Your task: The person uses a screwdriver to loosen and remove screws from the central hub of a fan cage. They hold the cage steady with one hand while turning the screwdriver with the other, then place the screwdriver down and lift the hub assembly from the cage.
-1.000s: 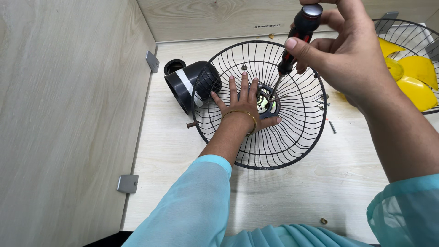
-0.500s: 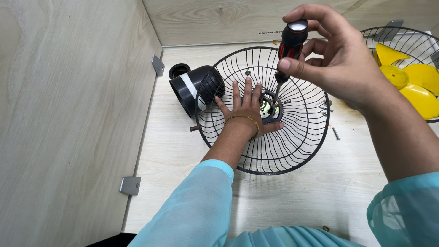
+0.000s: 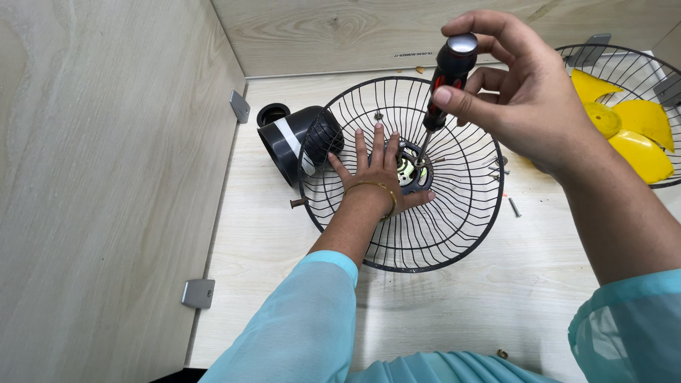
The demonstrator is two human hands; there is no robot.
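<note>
Left hand (image 3: 374,174) lay flat, fingers spread, inside black wire fan guard (image 3: 454,234) at centre of pale wooden table (image 3: 298,234), gripping nothing, apparently pressing guard down to steady it. Right hand (image 3: 528,96) closed around black-and-red screwdriver (image 3: 445,78), held upright from top so tip met hub (image 3: 411,170) just right of left fingers. Dark motor housing (image 3: 294,138) sat against guard's far-left rim. Loose screw (image 3: 514,207) lay right of guard. Second guard (image 3: 624,64) with yellow blades (image 3: 638,135) far right.
</note>
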